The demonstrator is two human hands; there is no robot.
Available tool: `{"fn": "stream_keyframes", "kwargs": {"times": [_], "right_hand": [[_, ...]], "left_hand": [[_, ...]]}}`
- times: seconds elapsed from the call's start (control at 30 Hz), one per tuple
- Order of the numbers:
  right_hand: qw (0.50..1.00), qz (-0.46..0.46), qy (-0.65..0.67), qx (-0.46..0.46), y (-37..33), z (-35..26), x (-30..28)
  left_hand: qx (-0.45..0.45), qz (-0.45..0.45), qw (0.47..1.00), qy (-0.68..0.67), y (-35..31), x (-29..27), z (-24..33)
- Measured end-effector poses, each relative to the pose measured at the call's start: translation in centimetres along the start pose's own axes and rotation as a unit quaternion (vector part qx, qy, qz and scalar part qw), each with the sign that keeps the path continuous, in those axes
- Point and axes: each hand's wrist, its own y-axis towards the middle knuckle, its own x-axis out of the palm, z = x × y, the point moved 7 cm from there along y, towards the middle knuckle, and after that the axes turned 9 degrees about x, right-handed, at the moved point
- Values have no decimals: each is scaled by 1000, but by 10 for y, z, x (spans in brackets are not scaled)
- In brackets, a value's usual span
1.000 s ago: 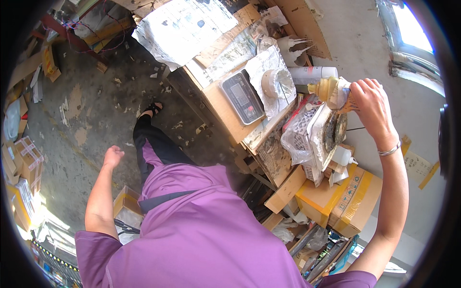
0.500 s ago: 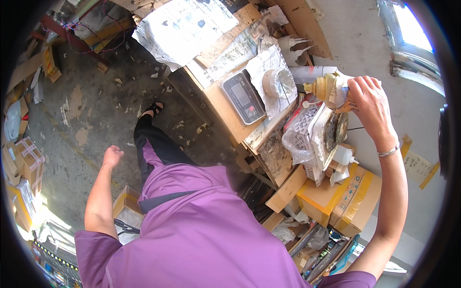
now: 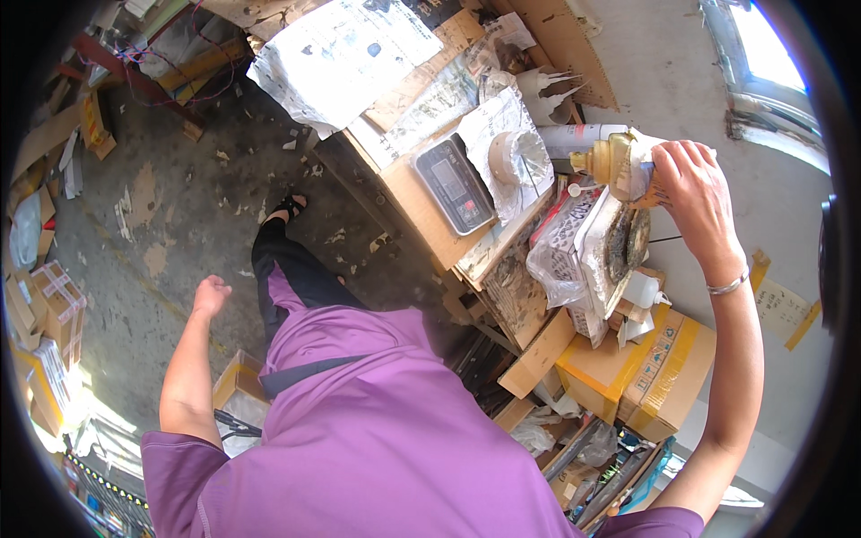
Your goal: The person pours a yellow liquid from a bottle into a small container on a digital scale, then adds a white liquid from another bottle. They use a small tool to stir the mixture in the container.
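My right hand [image 3: 698, 184] is wrapped round a yellowed plastic bottle [image 3: 619, 169], at the right of the workbench. The bottle lies over on its side in my grip, its stepped nozzle end pointing left. Left of that nozzle stands a whitish cup [image 3: 520, 159] with a thin stick in it, on a crumpled white sheet [image 3: 484, 134]. The sheet partly covers a digital scale [image 3: 453, 186]. My left hand [image 3: 212, 295] hangs low over the floor at my side, fingers curled, with nothing visible in it.
Below my right hand sit a stained round lid [image 3: 638, 238] and a plastic-wrapped stack [image 3: 565, 247]. A taped cardboard box [image 3: 659, 368] stands nearer me. White nozzle bottles [image 3: 545, 90] and a large paper sheet [image 3: 345, 54] lie farther back. Scraps litter the floor [image 3: 179, 206].
Almost nothing differs. My right hand and the bottle have shifted very slightly to the right; the bottle stays tilted on its side. My left hand hangs in nearly the same place.
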Motion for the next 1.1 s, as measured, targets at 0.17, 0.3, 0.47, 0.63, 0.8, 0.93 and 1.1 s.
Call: {"fn": "stream_keyframes", "kwargs": {"times": [0.17,0.3,0.47,0.63,0.8,0.93,1.1], "right_hand": [[1000,2,-4,-4,-1,-2,2],[998,-63,-7,5,2,-1,6],[996,-83,-18,12,2,1,5],[999,-28,-22,8,1,0,-2],[999,-39,-20,10,1,-1,-3],[999,-46,-16,21,0,0,-3],[999,-39,-15,32,-3,3,-4]], "left_hand": [[5,1,1000,0,-2,-4,19],[5,1,1000,-6,-4,0,18],[0,-8,1000,-13,-1,8,6],[-3,-3,1000,8,-7,6,10],[-6,-9,1000,0,-2,6,-2],[1,-3,1000,13,2,2,-10],[-4,-4,1000,3,-2,-2,-7]]}}
